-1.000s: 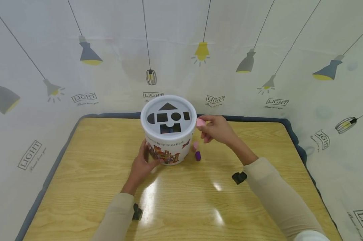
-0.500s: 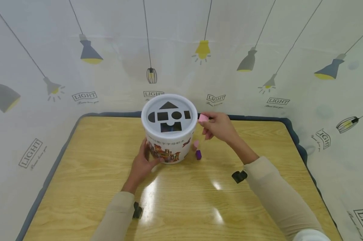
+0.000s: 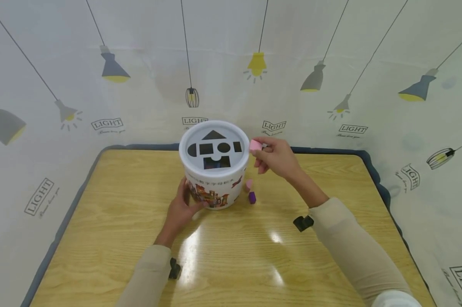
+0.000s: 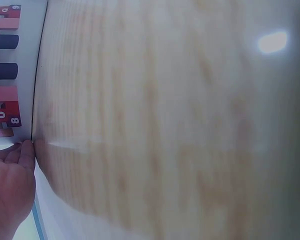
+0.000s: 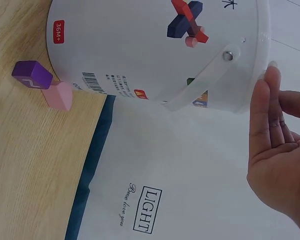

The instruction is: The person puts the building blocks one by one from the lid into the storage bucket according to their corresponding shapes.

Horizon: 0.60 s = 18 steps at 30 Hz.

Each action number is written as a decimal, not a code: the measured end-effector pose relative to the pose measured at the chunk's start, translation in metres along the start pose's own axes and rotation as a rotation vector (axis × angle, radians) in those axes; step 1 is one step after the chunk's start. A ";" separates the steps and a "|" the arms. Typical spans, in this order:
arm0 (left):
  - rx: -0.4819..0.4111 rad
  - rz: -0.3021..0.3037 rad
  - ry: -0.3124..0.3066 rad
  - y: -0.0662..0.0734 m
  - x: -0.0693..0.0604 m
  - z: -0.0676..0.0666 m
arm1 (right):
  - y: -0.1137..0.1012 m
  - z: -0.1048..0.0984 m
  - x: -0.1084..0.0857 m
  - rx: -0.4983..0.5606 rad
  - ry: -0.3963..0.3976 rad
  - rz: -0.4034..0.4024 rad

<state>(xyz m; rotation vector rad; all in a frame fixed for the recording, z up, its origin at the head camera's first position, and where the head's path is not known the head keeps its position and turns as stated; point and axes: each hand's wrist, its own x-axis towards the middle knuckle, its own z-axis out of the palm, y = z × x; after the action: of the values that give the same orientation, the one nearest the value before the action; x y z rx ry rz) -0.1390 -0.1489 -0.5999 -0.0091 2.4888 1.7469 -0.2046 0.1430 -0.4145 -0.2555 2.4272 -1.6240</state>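
A white bucket (image 3: 200,183) with printed sides stands upright on the table, its white lid (image 3: 192,164) pierced by several shaped holes. Low on its left side, my left hand (image 3: 179,209) holds the wall, thumb in front; the left wrist view shows fingertips (image 4: 26,150) against the bucket's base. My right hand (image 3: 280,157) pinches a pink block (image 3: 255,145) beside the lid's right rim. The right wrist view hides that block behind the fingers (image 5: 260,115). Beneath this hand, a purple block (image 3: 252,198) and another pink block (image 3: 249,185) lie beside the bucket.
A light wood table (image 3: 231,264) carries everything. Behind it hangs a pale cloth (image 3: 223,51) printed with lamps. The bucket's white handle (image 5: 200,85) hangs along its side in the right wrist view. Something white and rounded (image 3: 396,299) shows at the lower right corner.
My right hand has risen slightly along the lid's right rim with the pink block in its fingers. The left hand and the bucket have stayed in place.
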 end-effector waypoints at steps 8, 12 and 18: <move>0.005 -0.008 -0.005 0.001 0.000 0.000 | -0.013 0.013 0.003 -0.017 -0.068 0.003; 0.009 -0.010 0.000 0.000 0.000 0.000 | -0.017 0.017 0.005 -0.025 -0.078 -0.008; -0.011 0.014 0.000 0.001 -0.001 0.001 | -0.019 0.020 0.007 -0.017 -0.069 -0.013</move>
<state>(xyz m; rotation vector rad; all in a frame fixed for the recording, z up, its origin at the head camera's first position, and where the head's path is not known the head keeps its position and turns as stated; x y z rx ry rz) -0.1384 -0.1482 -0.5995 0.0080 2.4855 1.7657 -0.2051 0.1160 -0.4045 -0.3258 2.3941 -1.5738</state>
